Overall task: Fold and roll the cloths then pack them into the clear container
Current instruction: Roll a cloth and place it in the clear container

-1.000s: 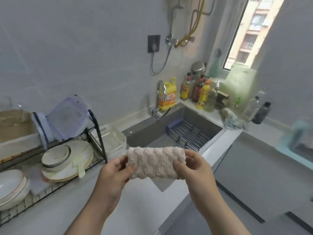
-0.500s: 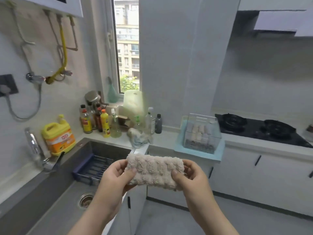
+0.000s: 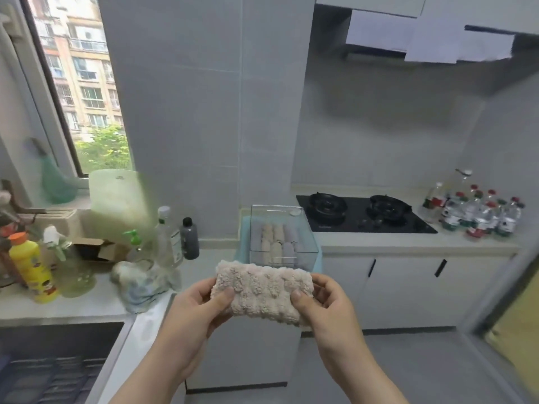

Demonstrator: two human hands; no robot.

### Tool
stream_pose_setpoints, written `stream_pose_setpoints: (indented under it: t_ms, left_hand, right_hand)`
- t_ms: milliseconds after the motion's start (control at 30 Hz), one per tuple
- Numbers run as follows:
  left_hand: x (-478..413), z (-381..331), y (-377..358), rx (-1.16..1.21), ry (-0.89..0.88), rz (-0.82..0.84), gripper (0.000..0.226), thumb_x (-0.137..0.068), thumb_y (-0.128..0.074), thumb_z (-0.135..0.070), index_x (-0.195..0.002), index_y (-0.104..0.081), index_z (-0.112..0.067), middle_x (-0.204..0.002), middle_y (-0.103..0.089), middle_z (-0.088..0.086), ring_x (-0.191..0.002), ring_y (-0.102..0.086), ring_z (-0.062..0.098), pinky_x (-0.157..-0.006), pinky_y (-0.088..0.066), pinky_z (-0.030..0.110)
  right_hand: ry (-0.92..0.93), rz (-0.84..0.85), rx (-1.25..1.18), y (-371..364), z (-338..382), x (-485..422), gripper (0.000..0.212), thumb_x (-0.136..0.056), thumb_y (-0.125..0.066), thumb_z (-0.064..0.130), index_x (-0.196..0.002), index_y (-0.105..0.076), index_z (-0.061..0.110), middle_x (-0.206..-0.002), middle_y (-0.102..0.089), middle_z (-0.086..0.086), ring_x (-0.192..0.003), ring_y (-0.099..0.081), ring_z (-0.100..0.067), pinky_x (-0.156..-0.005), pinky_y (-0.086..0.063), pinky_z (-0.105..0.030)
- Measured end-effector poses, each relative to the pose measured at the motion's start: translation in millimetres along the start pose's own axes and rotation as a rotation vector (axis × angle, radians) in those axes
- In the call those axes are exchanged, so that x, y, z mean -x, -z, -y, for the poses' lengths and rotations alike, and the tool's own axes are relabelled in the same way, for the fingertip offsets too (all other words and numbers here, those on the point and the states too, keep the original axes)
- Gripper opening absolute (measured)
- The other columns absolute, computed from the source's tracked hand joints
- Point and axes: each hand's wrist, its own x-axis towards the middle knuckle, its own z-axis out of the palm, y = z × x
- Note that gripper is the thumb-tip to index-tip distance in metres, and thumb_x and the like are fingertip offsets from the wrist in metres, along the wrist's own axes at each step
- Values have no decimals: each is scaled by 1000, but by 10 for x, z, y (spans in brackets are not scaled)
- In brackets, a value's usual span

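A beige fluffy rolled cloth point(image 3: 262, 290) is held in the air in front of me, lying sideways. My left hand point(image 3: 198, 313) grips its left end, thumb on the front. My right hand point(image 3: 323, 307) grips its right end the same way. Beyond the cloth, on the counter corner, stands the clear container point(image 3: 303, 228) on a light blue mat point(image 3: 243, 243). Several rolled cloths point(image 3: 277, 237) in beige and grey stand packed inside it. The container's near edge is just behind the held cloth's top.
A black gas hob point(image 3: 361, 214) lies right of the container, with several water bottles point(image 3: 478, 214) beyond it. Left are a crumpled cloth point(image 3: 143, 284), a dark bottle point(image 3: 189, 239), a clear bottle point(image 3: 169, 240), a yellow bottle point(image 3: 32, 269) and the sink point(image 3: 58, 363).
My view has swung right from the sink and dish rack to the counter corner and hob. The clear container is nearer and centred. Both hands hold the rolled cloth as before.
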Motion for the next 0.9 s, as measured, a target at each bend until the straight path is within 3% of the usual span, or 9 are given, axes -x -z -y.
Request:
stream_pose_setpoints:
  t_ms: [133,267,333,400,533,700,767,900]
  left_hand:
    - [-726,-72,79,24,37,1,21,-94,-50,-3,-106,-68,1,-102,-72,20,-87,-70,24,-81,-56,40]
    - [-1330,-134,29,84,75,84,22,-96,-46,-6,-106,-65,-3,-100,-74,12,-89,-72,20,-70,-59,29]
    - [-1580,-133,-13,92,99,166,23,-90,-53,-7,-111,-62,-2,-104,-74,11,-95,-71,20,-74,-58,26]
    - [-1841,-95,-73,73,120,207,39,-77,-70,-2,-115,-61,-3,-107,-73,12,-99,-70,24,-78,-58,27]
    - [-2414,65,-324,89,132,2,36,-83,-64,9,-115,-58,-7,-106,-71,16,-91,-68,27,-84,-55,40]
    - [-3073,256,-742,52,101,-70,15,-84,-66,3,-97,-61,-2,-91,-70,16,-76,-69,22,-66,-56,33]
    - [-3351,325,-907,-6,103,-42,14,-83,-68,2,-96,-65,0,-89,-71,15,-75,-69,22,-63,-56,30]
    - [-3894,456,-1207,-64,123,-14,10,-83,-67,2,-91,-70,-2,-86,-73,15,-75,-71,23,-61,-56,28]
  right_hand:
    - [-40,-7,23,-231,-74,-616,36,-81,-74,2,-110,-60,18,-112,-65,-12,-102,-66,-25,-80,-57,-29]
    - [-53,-29,20,-342,-129,-1087,34,-84,-70,0,-111,-60,19,-106,-68,-9,-89,-68,-19,-68,-54,-23]
    - [-55,-50,24,-319,-169,-1284,31,-85,-69,0,-109,-60,19,-104,-69,-8,-88,-68,-19,-70,-54,-23]
    - [-59,-80,17,-263,-193,-1471,30,-85,-68,0,-109,-59,16,-104,-70,-10,-89,-69,-20,-72,-55,-25]
    - [-68,-84,34,-102,-282,-1850,30,-83,-71,-2,-106,-59,14,-105,-69,-10,-90,-68,-24,-74,-57,-32]
    - [-121,67,93,154,-382,-2362,47,-68,-71,11,-110,-54,22,-106,-67,-6,-87,-66,-19,-74,-56,-33]
    - [-140,144,171,310,-386,-2629,57,-67,-70,12,-117,-52,31,-101,-67,-1,-85,-68,-15,-71,-55,-27]
    - [-111,294,359,608,-392,-3257,71,-70,-71,18,-125,-41,53,-102,-66,7,-90,-66,-9,-80,-55,-27]
